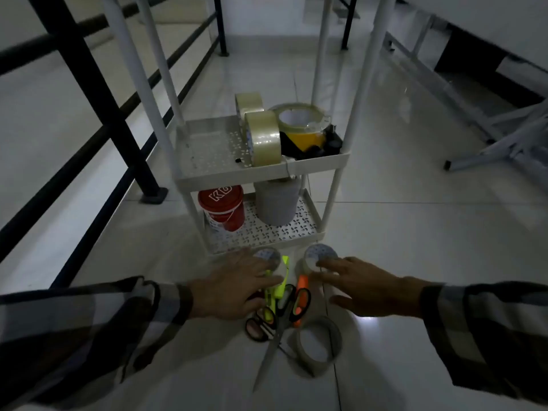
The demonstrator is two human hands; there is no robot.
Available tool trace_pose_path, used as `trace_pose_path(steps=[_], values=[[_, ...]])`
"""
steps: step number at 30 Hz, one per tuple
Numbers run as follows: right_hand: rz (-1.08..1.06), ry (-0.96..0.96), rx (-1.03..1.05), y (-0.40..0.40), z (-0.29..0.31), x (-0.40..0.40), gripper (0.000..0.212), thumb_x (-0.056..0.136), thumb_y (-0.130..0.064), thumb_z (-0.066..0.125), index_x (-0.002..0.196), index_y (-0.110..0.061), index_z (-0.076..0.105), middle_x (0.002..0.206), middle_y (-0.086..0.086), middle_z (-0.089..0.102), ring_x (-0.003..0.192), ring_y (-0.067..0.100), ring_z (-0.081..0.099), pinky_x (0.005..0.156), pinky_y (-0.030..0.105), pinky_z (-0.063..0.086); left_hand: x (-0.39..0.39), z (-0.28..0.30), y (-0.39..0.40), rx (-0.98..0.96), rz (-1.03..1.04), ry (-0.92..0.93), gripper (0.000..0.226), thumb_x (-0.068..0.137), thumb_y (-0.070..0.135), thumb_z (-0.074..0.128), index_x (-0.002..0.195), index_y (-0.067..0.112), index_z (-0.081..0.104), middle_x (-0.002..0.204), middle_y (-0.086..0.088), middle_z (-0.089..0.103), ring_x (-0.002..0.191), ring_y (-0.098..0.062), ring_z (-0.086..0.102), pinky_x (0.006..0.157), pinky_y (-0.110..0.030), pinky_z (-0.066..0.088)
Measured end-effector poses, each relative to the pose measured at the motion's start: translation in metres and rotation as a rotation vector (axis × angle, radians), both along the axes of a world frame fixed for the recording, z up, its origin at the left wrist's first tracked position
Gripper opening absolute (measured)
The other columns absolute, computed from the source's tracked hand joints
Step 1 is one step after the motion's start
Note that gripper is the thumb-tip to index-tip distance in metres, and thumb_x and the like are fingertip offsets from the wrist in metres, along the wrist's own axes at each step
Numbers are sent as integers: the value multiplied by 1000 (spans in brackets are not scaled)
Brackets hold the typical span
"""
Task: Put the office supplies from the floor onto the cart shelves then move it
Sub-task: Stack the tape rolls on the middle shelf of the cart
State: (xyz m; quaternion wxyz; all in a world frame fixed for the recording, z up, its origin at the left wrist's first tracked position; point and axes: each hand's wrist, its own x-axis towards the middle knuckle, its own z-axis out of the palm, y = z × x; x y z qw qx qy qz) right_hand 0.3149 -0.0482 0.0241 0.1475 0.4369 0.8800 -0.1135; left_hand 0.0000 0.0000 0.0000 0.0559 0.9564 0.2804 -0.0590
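A white cart (pixel 314 163) stands on the tiled floor. Its middle shelf holds clear tape rolls (pixel 264 137) and a yellow tape roll (pixel 304 126). On the bottom shelf (pixel 267 237) sit a red bucket (pixel 224 207) and a grey roll (pixel 277 203). On the floor in front lie two small tape rolls (pixel 268 255) (pixel 320 253), a yellow-green highlighter (pixel 278 287), an orange highlighter (pixel 301 295), scissors (pixel 274 333) and a flat tape ring (pixel 318 341). My left hand (pixel 234 286) reaches over the left roll with fingers spread. My right hand (pixel 364 287) touches the right roll, fingers apart.
A black metal railing (pixel 98 93) runs along the left, with a post foot (pixel 152 197) near the cart. White table legs (pixel 498 143) stand at the right. The light is dim.
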Motion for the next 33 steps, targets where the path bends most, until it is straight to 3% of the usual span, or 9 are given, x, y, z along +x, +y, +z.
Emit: trace_pose_path(steps=[5, 11, 14, 18, 22, 26, 29, 33], values=[[-30, -17, -29, 0, -16, 4, 67, 104, -43, 50, 163, -34, 20, 166, 3, 26, 148, 25, 35, 120, 38, 34, 17, -8, 2, -95, 42, 48, 60, 95, 53, 54, 145, 20, 53, 140, -10, 58, 127, -32, 54, 109, -44, 39], [-18, 13, 86, 1, -24, 4, 55, 105, -32, 50, 157, -18, 38, 155, 3, 39, 138, 24, 48, 113, 36, 44, 31, 3, -7, -34, 136, -226, 43, 93, 40, 53, 127, 18, 66, 114, -4, 63, 107, -24, 56, 95, -42, 47], [15, 27, 183, 1, -19, 6, 57, 100, -28, 60, 153, -10, 45, 152, 7, 41, 129, 24, 54, 104, 34, 53, 27, 10, -11, 66, 85, -317, 44, 92, 34, 59, 133, 20, 67, 123, -3, 66, 118, -22, 56, 107, -38, 43], [51, 190, 399, -1, -6, 7, 72, 65, -39, 94, 127, -11, 70, 127, 5, 65, 100, 16, 71, 78, 24, 63, 13, 38, -22, 215, -28, -398, 38, 96, 26, 62, 134, 21, 68, 124, 1, 69, 128, -19, 56, 123, -46, 29], [195, 385, 511, -4, 22, -1, 53, 82, -32, 78, 129, -22, 57, 129, 0, 58, 104, 17, 65, 83, 35, 60, -2, 77, -34, 357, -132, -446, 28, 96, 26, 70, 124, 21, 74, 119, 0, 72, 126, -21, 62, 122, -55, 32], [286, 545, 672, -4, 50, -16, 31, 93, -13, 70, 121, -21, 59, 114, 5, 67, 92, 22, 61, 76, 36, 50, -15, 103, -45, 491, -82, -553, 20, 92, 14, 76, 112, 18, 74, 109, -4, 70, 116, -22, 63, 126, -48, 28], [300, 621, 753, 1, 73, -29, 35, 89, -10, 74, 119, -19, 58, 109, 9, 69, 87, 25, 63, 72, 38, 48, -24, 122, -38, 491, -29, -630, 44, 84, 3, 79, 121, 17, 60, 118, -4, 60, 115, -23, 60, 126, -47, 27], [272, 724, 782, 15, 100, -37, 43, 86, -16, 80, 122, -17, 57, 119, 7, 62, 92, 26, 64, 74, 37, 52, -30, 155, -19, 374, 184, -858, 55, 95, 19, 69, 143, 22, 42, 138, 4, 48, 130, -10, 46, 115, -47, 40]])
